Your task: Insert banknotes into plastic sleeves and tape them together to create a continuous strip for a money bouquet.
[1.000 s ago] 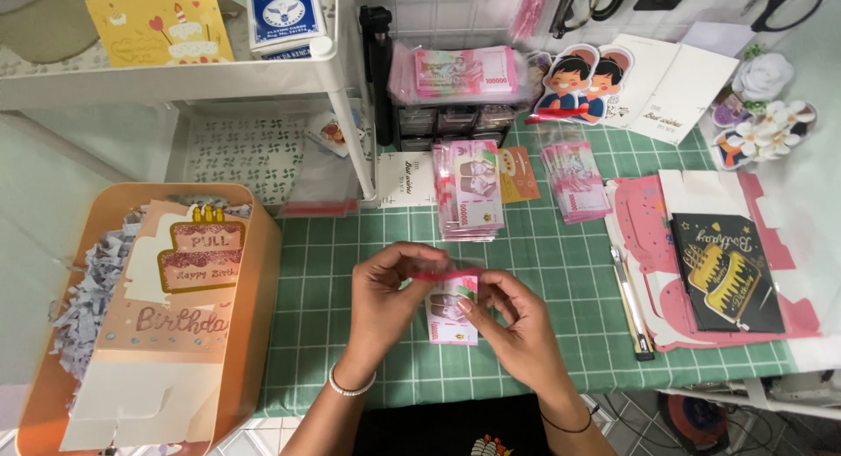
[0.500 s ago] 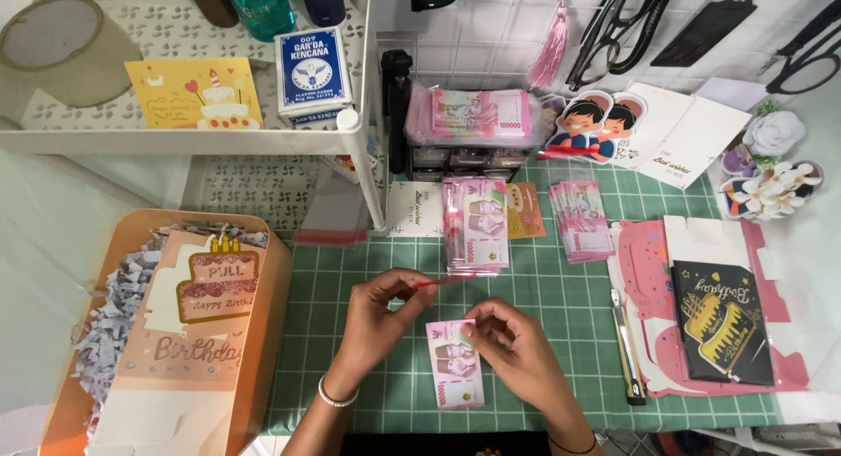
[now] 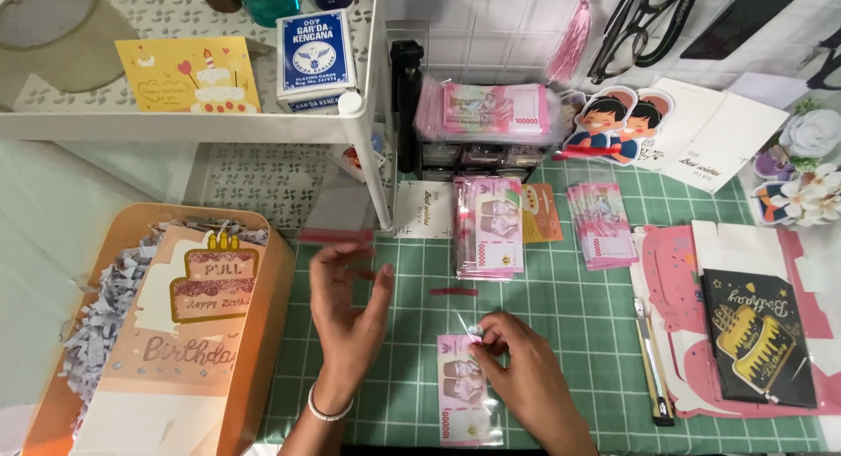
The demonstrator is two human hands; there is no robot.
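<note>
A pink banknote in a clear sleeve (image 3: pixel 464 393) lies on the green cutting mat (image 3: pixel 569 316) in front of me. My right hand (image 3: pixel 517 368) pinches the sleeve's top edge, where a clear flap sticks up. My left hand (image 3: pixel 346 320) hovers open just left of it, fingers spread, holding nothing. A thin red strip (image 3: pixel 454 291) lies on the mat just beyond the sleeve. Past it sits a stack of sleeved pink banknotes (image 3: pixel 488 226), with a loose pile of pink banknotes (image 3: pixel 602 225) to its right.
An orange gift box (image 3: pixel 263 333) with shredded paper and a birthday cake card stands at the left. A white shelf (image 3: pixel 175 123) holds a yellow card and a blue box. A black birthday card (image 3: pixel 758 333) on pink paper and a craft knife (image 3: pixel 648 351) lie at the right.
The left hand has let go of the sleeve and lifted away to the left, open. The red strip now lies on the mat. The right hand stays on the sleeve's top.
</note>
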